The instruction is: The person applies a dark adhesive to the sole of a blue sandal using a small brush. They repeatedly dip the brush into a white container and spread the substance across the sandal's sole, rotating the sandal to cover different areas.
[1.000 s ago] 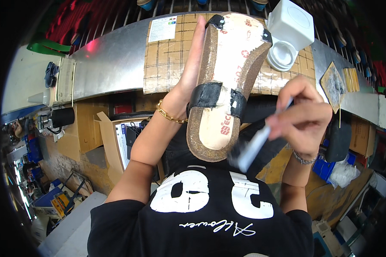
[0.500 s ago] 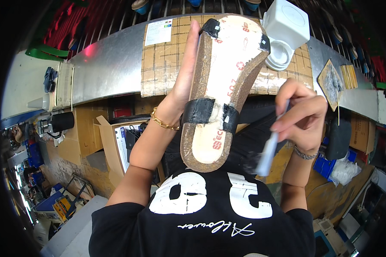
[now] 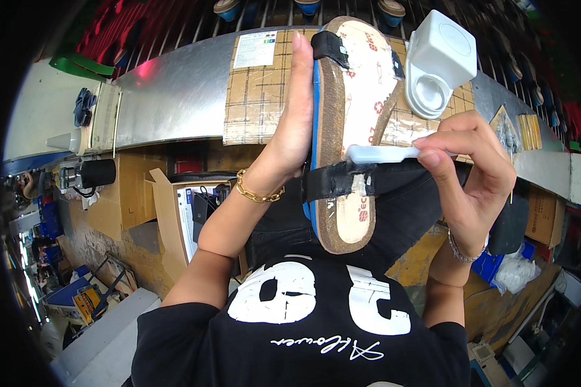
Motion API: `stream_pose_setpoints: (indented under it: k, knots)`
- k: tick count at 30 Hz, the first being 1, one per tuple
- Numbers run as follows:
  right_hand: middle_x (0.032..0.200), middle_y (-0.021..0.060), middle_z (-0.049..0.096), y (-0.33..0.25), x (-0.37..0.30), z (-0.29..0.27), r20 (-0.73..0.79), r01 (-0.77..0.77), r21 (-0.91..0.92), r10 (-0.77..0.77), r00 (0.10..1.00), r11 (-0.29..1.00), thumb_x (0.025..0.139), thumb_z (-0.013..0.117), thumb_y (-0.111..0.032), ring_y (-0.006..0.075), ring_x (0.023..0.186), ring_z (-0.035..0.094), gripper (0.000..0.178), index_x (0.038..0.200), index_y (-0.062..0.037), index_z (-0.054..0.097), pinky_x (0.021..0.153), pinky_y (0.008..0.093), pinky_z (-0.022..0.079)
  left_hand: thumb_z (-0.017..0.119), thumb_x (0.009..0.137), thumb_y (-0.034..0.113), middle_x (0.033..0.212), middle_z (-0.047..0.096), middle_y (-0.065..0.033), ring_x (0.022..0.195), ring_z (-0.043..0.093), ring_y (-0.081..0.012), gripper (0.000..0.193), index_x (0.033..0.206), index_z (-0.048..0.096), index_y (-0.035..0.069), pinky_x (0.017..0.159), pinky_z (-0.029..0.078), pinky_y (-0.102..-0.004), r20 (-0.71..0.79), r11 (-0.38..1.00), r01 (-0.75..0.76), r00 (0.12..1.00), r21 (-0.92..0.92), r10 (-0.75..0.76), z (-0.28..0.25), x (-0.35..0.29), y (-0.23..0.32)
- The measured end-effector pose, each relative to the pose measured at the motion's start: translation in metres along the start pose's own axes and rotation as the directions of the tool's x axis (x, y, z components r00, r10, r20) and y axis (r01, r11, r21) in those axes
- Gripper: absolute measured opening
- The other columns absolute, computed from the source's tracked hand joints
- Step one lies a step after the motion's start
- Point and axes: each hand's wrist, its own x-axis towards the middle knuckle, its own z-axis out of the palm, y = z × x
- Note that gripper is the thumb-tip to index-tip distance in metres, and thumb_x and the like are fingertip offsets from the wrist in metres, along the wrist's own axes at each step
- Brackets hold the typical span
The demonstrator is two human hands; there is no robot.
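My left hand (image 3: 295,113) holds up a sandal (image 3: 358,84) along its left edge, bottom facing me. The sandal has a brown cork rim, a pale inner sole with red print, and black straps (image 3: 332,182) folded over its edges. A blue layer, perhaps a shoe last, shows along its left side. My right hand (image 3: 474,171) pinches a small white-handled brush (image 3: 384,154). The brush lies across the sandal, its head at the lower strap; its bristles are mostly hidden.
Behind the sandal, a flattened cardboard sheet (image 3: 255,97) lies on a metal bench edge (image 3: 168,87). A white plastic container with a round cup (image 3: 442,55) stands on it. Beyond runs a roller conveyor (image 3: 265,14) carrying shoes. An opened carton (image 3: 171,213) sits below on the left.
My right hand has raised the brush from beside the sandal onto its lower strap. The sandal has shifted slightly right and turned, bringing its blue side into view.
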Motion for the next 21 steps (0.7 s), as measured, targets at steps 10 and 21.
stream_pose_setpoints:
  k: [10,21]
  knots:
    - [0.076,0.006,0.063,0.003,0.003,0.006,0.027,0.131,-0.116,-0.128,0.991,0.985,0.069,0.083,-0.001,0.0141,0.066,0.058,0.017,0.084,-0.0041,0.078,0.059,0.0242,0.041,0.013,0.094,0.08,0.11,0.069,-0.0126,0.094,0.071,-0.0163,0.095,0.131,0.055,0.003,0.076,0.061,-0.0279,-0.015,0.997,0.055,0.998,-0.063,-0.056,0.009,-0.003,0.0]
    - [0.077,0.0057,0.064,0.01,0.002,0.008,0.008,0.021,0.049,-0.022,1.0,0.999,0.075,0.082,-0.004,0.0133,0.072,0.059,0.01,0.084,-0.0034,0.078,0.065,0.0246,0.044,0.014,0.097,0.076,0.118,0.068,-0.0127,0.101,0.069,-0.0167,0.093,0.139,0.05,0.002,0.087,0.058,-0.0306,-0.035,0.984,0.075,0.996,-0.161,-0.081,0.006,-0.009,0.002]
